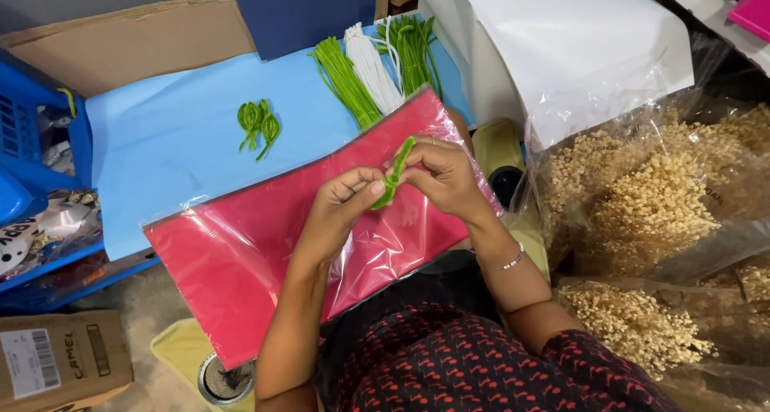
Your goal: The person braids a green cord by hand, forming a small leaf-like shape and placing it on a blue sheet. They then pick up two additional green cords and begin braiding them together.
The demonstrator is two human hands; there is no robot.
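Left hand (343,199) and right hand (439,175) both pinch one green strip (393,178) between them, held above the red sheet pack (241,251); we note finished green pieces (257,125) beyond, within reach.

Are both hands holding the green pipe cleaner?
Yes: the left hand and the right hand both pinch the bent green pipe cleaner above the red plastic-wrapped sheet.
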